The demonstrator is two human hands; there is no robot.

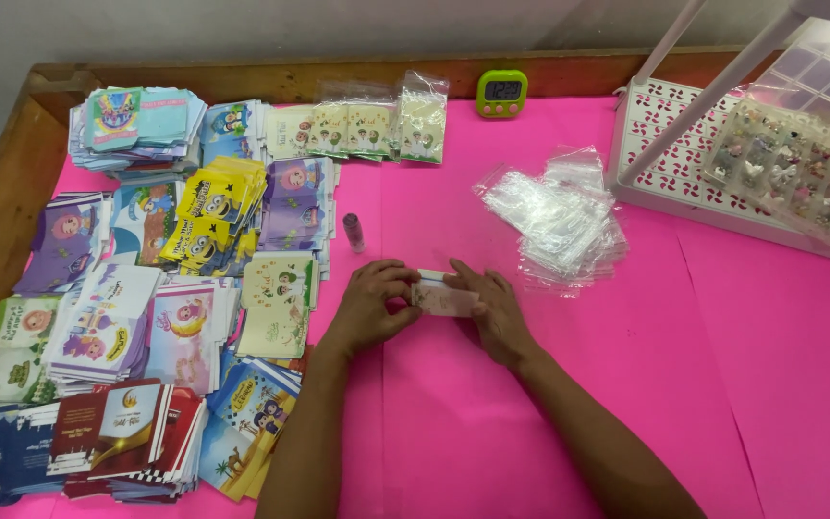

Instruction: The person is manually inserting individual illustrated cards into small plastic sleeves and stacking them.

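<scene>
Small flat packet point(444, 296), long axis left-right, mid-surface: left hand point(369, 300) fingers pinching its left end, right hand point(492, 308) fingers pressing its right end.

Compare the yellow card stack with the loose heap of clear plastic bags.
The yellow card stack is opaque, printed with cartoon figures, and packed among other stacks on the left; the clear plastic bags are see-through, unprinted, and lie apart on the right. The cards overlap fairly neatly; the bags spread loosely. Both rest on the pink table cover, untouched by either hand.
</scene>
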